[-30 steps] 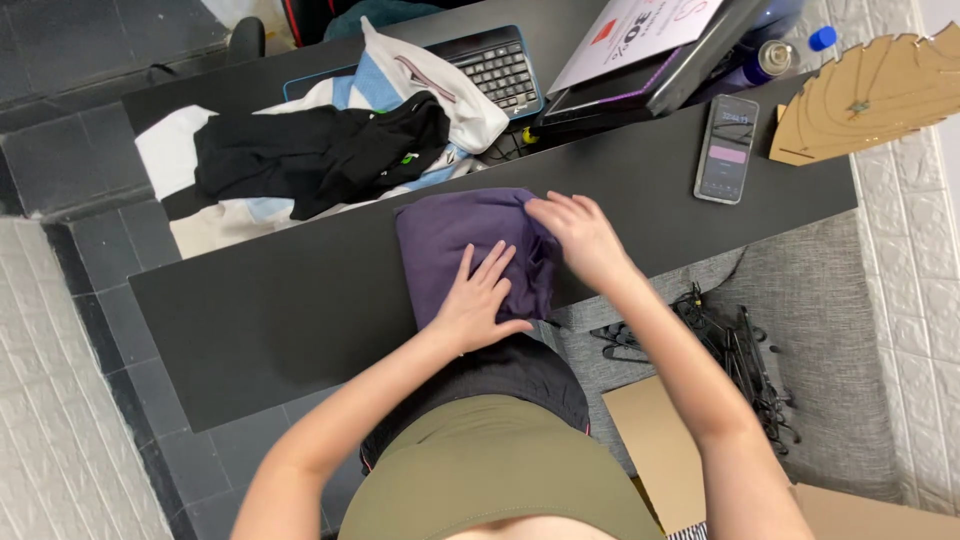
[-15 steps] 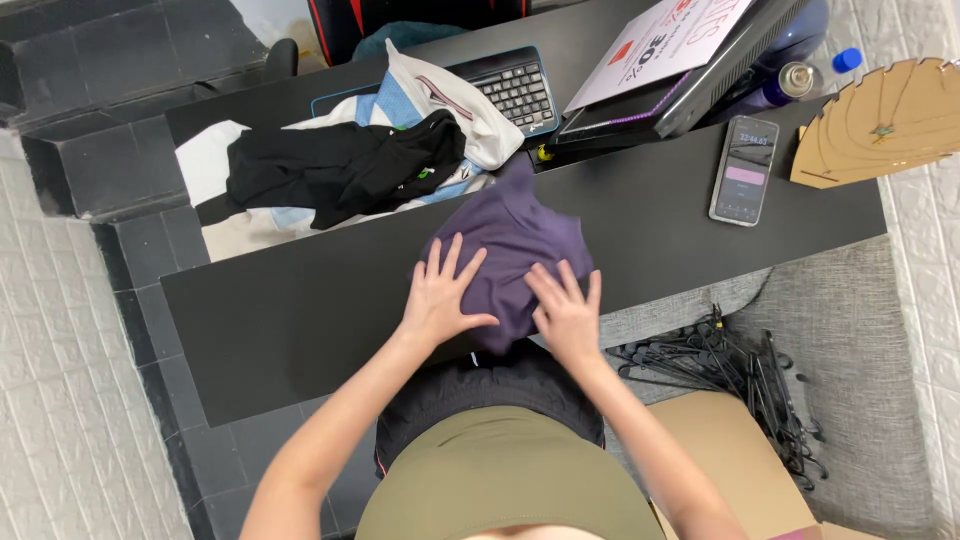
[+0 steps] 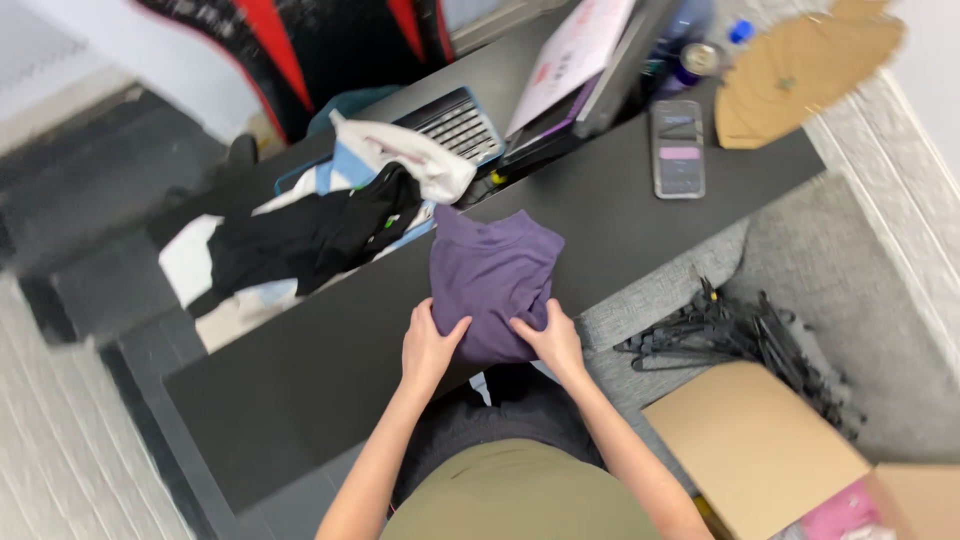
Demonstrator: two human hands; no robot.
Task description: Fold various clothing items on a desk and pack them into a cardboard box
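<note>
There is one folded purple garment point(image 3: 495, 280), of soft matte cloth, almost a rectangle with a collar edge at the far side. It lies on the black table point(image 3: 300, 380), near the front edge. Two hands work on it: the left hand point(image 3: 428, 345) rests on its near left corner and the right hand point(image 3: 553, 340) on its near right corner, both with fingers grasping the near hem (thumbs on top). Behind it lies one heap of clothes point(image 3: 320, 225), black, white and pale blue. One phone point(image 3: 678, 148), one keyboard point(image 3: 455, 122), one cardboard box point(image 3: 755, 445) and one tangle of black hangers point(image 3: 735, 335) are around.
</note>
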